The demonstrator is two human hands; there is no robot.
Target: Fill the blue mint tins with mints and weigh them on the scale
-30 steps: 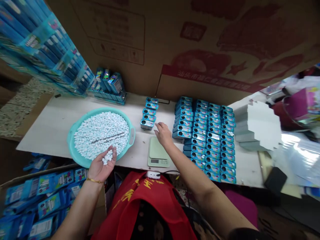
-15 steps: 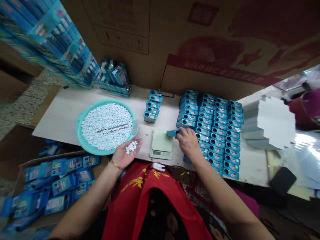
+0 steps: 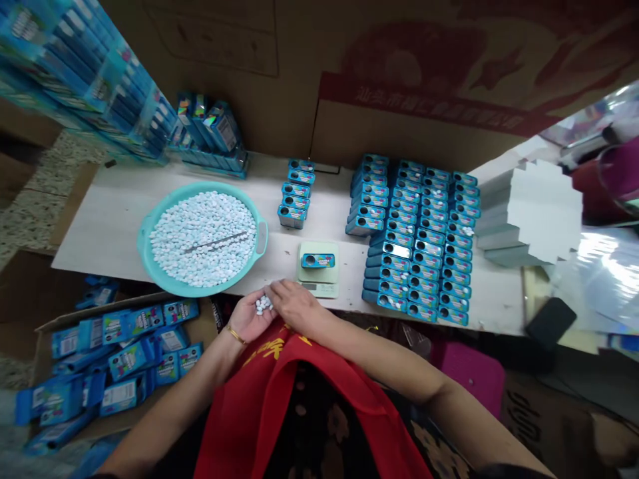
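Cupped palm up at the table's front edge, my left hand (image 3: 249, 320) holds a small heap of white candy pellets (image 3: 263, 305). My right hand (image 3: 296, 305) reaches across to it, fingers bent down over the pellets; its fingertips are partly hidden, so what they pinch cannot be made out. On the pale green kitchen scale (image 3: 328, 291), just beyond my right hand, stands one small blue box (image 3: 318, 260) with a dark round hole in its top. Left of the scale, a turquoise basin (image 3: 144, 243) holds many more pellets with a dark thin strip lying on them.
Rows of blue boxes (image 3: 429, 246) stand right of the scale, some with pellets on top. A short row (image 3: 294, 193) stands behind it. A carton of blue boxes (image 3: 124, 359) is at lower left, stacked white card (image 3: 544, 213) at right. A large cardboard box (image 3: 299, 53) walls the back.
The blue box has been set down on the scale and my right hand has let it go. That hand has moved left to the pellets in my left palm. The camera view has shifted slightly.
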